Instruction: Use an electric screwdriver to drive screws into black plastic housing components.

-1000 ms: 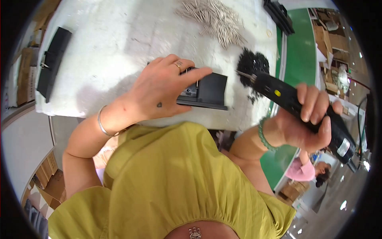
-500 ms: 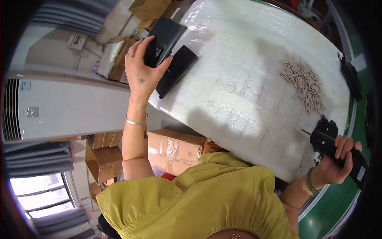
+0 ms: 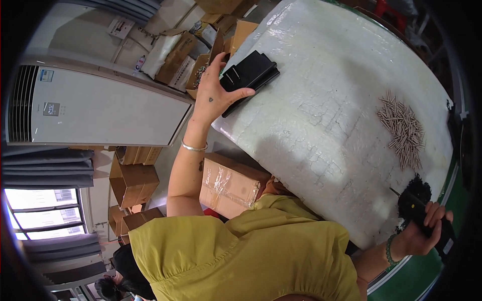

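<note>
The right hand is curled closed around one black power tool, its thin bit beside one heap of small black pieces, too many to count. Beyond lies one heap of metal pins, likewise uncountable. At the left edge of one white-covered table, the left hand spreads wide beside a black part with two silvery rods; I cannot tell whether they touch.

White desk, top plastic-wrapped and glossy. Green surface past its near right edge. Leftward, tall white unit with dark slatted vent, pale wall behind. Daylight-bright window, dark bars, grey curtains either side. Cardboard boxes nearby; taped carton beside desk.
</note>
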Motion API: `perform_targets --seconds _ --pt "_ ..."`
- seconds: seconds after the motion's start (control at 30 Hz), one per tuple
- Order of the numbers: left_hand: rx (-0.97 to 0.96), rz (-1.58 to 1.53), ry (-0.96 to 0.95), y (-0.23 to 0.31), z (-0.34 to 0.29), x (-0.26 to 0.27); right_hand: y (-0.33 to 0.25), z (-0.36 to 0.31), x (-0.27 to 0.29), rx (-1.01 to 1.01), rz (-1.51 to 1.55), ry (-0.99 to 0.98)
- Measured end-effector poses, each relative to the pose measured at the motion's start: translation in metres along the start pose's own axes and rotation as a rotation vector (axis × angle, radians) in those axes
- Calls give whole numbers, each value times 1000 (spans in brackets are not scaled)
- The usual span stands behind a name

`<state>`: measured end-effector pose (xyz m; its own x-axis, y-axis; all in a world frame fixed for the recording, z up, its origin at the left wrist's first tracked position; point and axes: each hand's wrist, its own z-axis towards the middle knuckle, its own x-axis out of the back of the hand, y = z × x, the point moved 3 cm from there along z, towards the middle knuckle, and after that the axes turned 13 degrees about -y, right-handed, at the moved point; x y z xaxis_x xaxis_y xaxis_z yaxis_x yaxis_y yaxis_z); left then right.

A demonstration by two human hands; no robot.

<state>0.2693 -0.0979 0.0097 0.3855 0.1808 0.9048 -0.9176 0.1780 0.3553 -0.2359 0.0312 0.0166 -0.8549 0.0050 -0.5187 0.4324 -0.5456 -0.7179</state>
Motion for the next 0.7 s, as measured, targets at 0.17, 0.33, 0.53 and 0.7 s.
perform_targets --seconds 0.17,0.33,0.53,0.7 --pt "4 -175 201 23 -8 20 2 6 -7 -60 -63 -42" --pt "-524 -401 -202 142 34 -11 -10 4 -20 -169 -20 -168" --pt "-998 -386 -601 285 93 -88 55 -7 -31 -482 420 -340" --pt "-1217 -366 -601 447 165 -164 44 -5 -29 -484 535 -307"
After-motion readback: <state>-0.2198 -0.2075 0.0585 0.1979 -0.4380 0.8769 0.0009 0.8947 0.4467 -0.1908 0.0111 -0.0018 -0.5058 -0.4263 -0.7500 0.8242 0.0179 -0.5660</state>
